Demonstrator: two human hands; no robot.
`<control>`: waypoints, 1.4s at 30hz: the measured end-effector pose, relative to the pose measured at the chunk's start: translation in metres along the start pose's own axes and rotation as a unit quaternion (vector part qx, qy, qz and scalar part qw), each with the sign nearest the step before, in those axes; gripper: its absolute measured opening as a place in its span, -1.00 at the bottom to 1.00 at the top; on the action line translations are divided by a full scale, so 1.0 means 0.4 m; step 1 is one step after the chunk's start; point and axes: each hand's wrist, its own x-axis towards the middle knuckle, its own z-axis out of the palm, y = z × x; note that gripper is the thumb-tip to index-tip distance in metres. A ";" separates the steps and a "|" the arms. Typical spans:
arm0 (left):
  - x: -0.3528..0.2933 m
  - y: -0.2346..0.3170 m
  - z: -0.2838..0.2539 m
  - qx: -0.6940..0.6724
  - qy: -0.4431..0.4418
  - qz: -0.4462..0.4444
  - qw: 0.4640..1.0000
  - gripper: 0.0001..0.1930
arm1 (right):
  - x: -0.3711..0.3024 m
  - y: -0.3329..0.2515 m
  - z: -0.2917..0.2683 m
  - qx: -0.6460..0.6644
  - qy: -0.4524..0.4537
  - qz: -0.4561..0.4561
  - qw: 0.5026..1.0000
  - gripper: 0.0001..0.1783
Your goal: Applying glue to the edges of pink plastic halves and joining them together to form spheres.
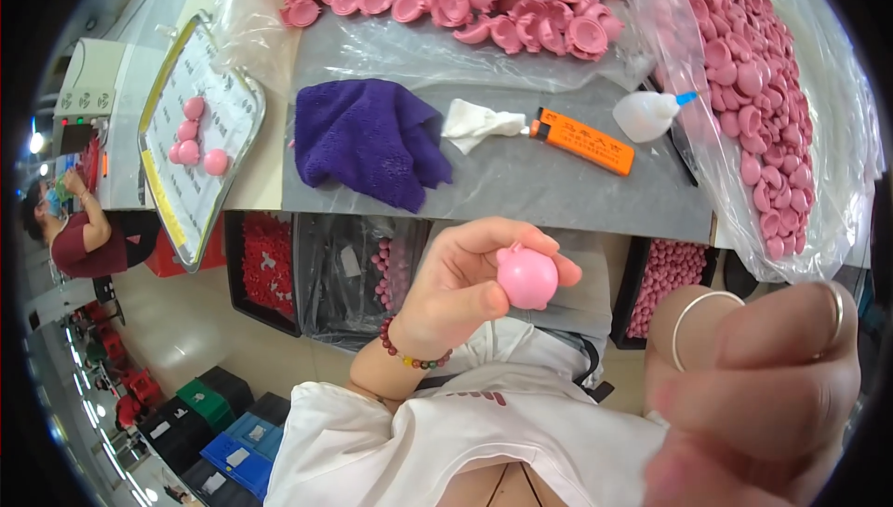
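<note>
My left hand (456, 279) holds a small pink ball (527, 278) in front of my chest, pinched between thumb and fingers. The ball is smooth and has small ear-like bumps at its top and a nub below. Close to the camera at the lower right, my right hand (758, 386) is large and partly blurred, with its fingers curled in. Thin pale bands circle its fingers. Whatever may be inside those fingers is hidden. Between my hands and the far pile lie a purple cloth (367, 140), a crumpled white cloth (484, 126) and a flat orange case (586, 141).
Pink half-shells (446, 5) pile up at the back, and more fill a clear plastic bag (819, 135) at right. A white squeeze bottle (644, 116) has a blue tip. Several pink balls sit on a tray (223, 186) at left. Bins (270, 270) stand below; a person (84, 228) works far left.
</note>
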 end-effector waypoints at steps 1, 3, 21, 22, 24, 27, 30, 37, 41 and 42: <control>-0.001 0.002 -0.002 -0.005 -0.007 0.001 1.000 -0.49 | 0.000 -0.006 0.000 -0.002 0.014 0.001 1.000 -0.86; -0.004 0.008 -0.004 -0.011 -0.010 -0.013 1.000 -0.50 | 0.000 -0.013 0.002 -0.004 0.039 -0.002 0.999 -0.86; -0.001 0.005 0.006 -0.004 -0.010 -0.026 1.000 -0.48 | -0.003 -0.005 0.017 0.023 -0.002 -0.018 1.000 -0.87; -0.002 0.004 0.006 0.000 -0.010 -0.025 1.000 -0.48 | -0.001 -0.004 0.018 0.027 -0.009 -0.022 0.999 -0.87; -0.003 0.005 0.006 -0.006 -0.020 -0.017 1.000 -0.48 | 0.002 -0.003 0.020 0.027 -0.013 -0.022 0.999 -0.87; -0.010 0.010 0.004 -0.011 -0.018 -0.012 1.000 -0.48 | 0.007 -0.006 0.017 0.012 0.023 -0.015 1.000 -0.87; -0.016 0.012 0.003 -0.006 0.004 -0.018 1.000 -0.48 | 0.008 -0.019 0.021 0.016 0.040 -0.022 0.999 -0.87; -0.013 0.010 0.006 -0.017 -0.015 -0.028 0.999 -0.49 | 0.001 -0.011 0.017 0.030 0.014 -0.026 0.999 -0.87; -0.020 0.017 0.005 -0.010 -0.011 -0.025 1.000 -0.51 | -0.005 -0.013 0.013 0.013 0.067 -0.021 0.997 -0.87; -0.019 0.018 0.004 -0.005 -0.014 -0.027 1.000 -0.51 | -0.005 -0.015 0.017 0.015 0.068 -0.022 0.997 -0.87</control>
